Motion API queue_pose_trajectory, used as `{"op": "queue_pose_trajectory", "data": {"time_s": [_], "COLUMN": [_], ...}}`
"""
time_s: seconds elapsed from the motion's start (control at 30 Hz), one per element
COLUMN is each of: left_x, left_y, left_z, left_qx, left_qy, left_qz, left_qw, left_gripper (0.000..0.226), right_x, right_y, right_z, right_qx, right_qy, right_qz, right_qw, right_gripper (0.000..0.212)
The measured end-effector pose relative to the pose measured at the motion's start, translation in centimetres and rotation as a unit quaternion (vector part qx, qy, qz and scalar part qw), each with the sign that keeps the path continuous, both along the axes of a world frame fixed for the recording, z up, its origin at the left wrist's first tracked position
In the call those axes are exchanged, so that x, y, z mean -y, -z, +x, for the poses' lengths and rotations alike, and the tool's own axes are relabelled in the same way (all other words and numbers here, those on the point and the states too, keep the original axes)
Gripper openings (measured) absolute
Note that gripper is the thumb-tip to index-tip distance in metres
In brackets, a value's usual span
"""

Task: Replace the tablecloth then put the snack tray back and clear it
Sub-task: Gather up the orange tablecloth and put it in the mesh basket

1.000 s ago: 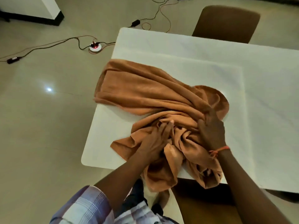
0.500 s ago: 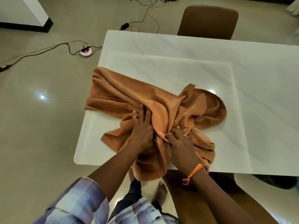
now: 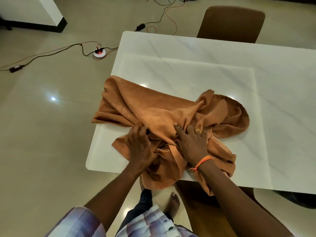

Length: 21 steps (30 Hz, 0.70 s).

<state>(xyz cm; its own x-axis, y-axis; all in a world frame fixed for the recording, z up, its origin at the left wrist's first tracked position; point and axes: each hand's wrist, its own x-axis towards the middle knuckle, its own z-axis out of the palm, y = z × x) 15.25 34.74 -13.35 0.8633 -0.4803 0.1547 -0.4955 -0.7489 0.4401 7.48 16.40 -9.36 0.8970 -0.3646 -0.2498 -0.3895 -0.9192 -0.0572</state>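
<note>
At the bottom of the frame a plaid shirt (image 3: 80,223) shows at the left shoulder, and a bare foot (image 3: 173,203) stands on the glossy floor (image 3: 42,134) between the two forearms. Just above, at lower centre, both hands work into a brown tablecloth (image 3: 145,110). The left hand (image 3: 139,147) lies knuckles up with its fingers curled down into a bunch of the fabric, gripping it. The right hand (image 3: 191,142), beside it to the right, has its fingers bent into the folds and clutches cloth too; it wears a gold ring (image 3: 198,131), and an orange thread (image 3: 201,162) is tied around that wrist.

The tablecloth is soft and suede-like (a warm tan, lighter where the folds catch the light), crumpled into a heap on the near left part of the white table (image 3: 239,74). One broad flap spreads to the left and overhangs the table's left edge, a rounded loop bulges to the right, and a loose end hangs off the near edge in front of the person.

Farther up, at the upper right, a brown chair (image 3: 230,23) stands at the table's far side. At the upper left of the frame, a round power strip (image 3: 99,53) with a red light lies on the floor among trailing cables (image 3: 51,53).
</note>
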Motion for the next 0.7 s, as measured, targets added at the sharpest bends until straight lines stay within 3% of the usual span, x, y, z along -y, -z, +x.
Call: {"op": "queue_pose_trajectory", "data": {"time_s": [0.1,0.17,0.23,0.33,0.4,0.5,0.57,0.63,0.7], "left_x": [1.1,3.1,4.8,5.7,5.5,5.4,5.6,5.6,5.6], "left_y": [-0.9,-1.0,-0.8,-0.3,-0.2,0.0,-0.1,-0.2,-0.3], "left_z": [2.6,3.9,4.3,4.5,4.7,4.6,4.3,4.1,4.1], "left_qx": [-0.015,-0.065,-0.126,-0.129,-0.115,-0.109,-0.112,-0.119,-0.125], "left_qy": [0.115,0.236,0.296,0.296,0.292,0.29,0.291,0.288,0.283], "left_qz": [0.113,0.196,0.249,0.261,0.259,0.264,0.263,0.257,0.259], "left_qw": [0.987,0.949,0.913,0.91,0.913,0.914,0.913,0.915,0.915], "left_gripper": [0.123,0.121,0.113,0.091,0.09,0.094,0.095,0.095,0.095], "right_x": [0.0,-0.2,-0.4,0.6,1.8,2.9,2.7,3.4,5.5], "right_y": [-0.5,-0.9,-1.7,-3.6,-4.7,-3.8,-2.1,-1.4,-2.7], "right_z": [-0.5,-0.7,-1.0,-2.7,-5.2,-9.6,-10.9,-10.8,-9.7], "right_qx": [-0.024,-0.035,-0.015,0.055,0.087,-0.027,-0.104,-0.078,-0.005], "right_qy": [-0.049,-0.071,-0.09,-0.083,0.016,0.155,0.127,0.107,0.126], "right_qz": [0.008,0.019,0.03,0.055,0.032,0.099,0.122,0.124,0.13], "right_qw": [0.998,0.997,0.995,0.994,0.996,0.983,0.979,0.983,0.983], "right_gripper": [0.058,0.058,0.06,0.073,0.098,0.137,0.146,0.128,0.092]}}
